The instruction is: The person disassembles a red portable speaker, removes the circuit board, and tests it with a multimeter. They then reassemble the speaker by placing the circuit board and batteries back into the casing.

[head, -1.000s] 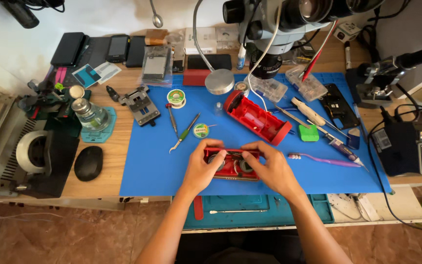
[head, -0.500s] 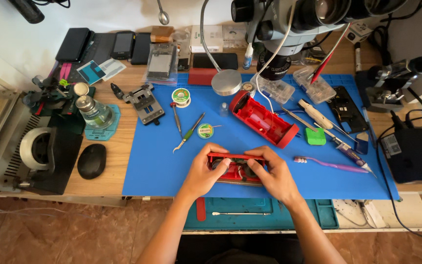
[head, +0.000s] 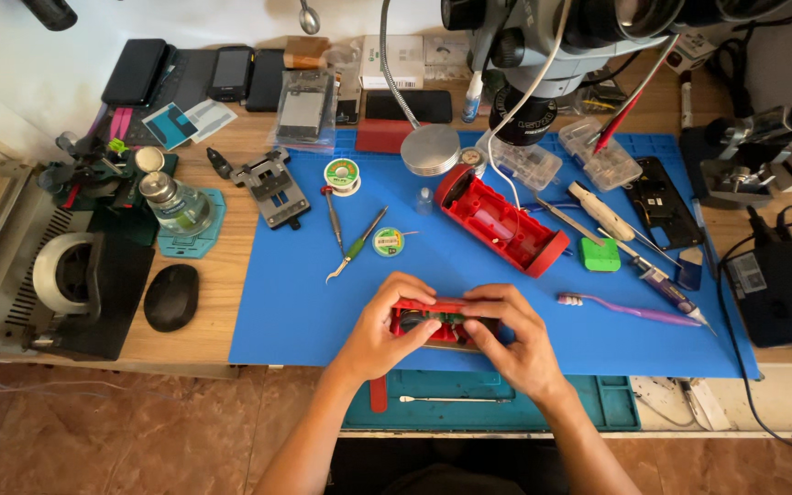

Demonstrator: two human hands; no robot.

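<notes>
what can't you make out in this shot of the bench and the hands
Head view only:
- Small red plastic device: its middle and ends are covered by the left hand and right hand.
- Grey microscope head: cut off by the top edge.
- Black box with cables: cut off by the right edge.

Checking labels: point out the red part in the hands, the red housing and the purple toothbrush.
red part (head: 425, 323), head view, exposed middle between hands
red housing (head: 501, 220), head view, open interior
purple toothbrush (head: 639, 313), head view, handle
</notes>
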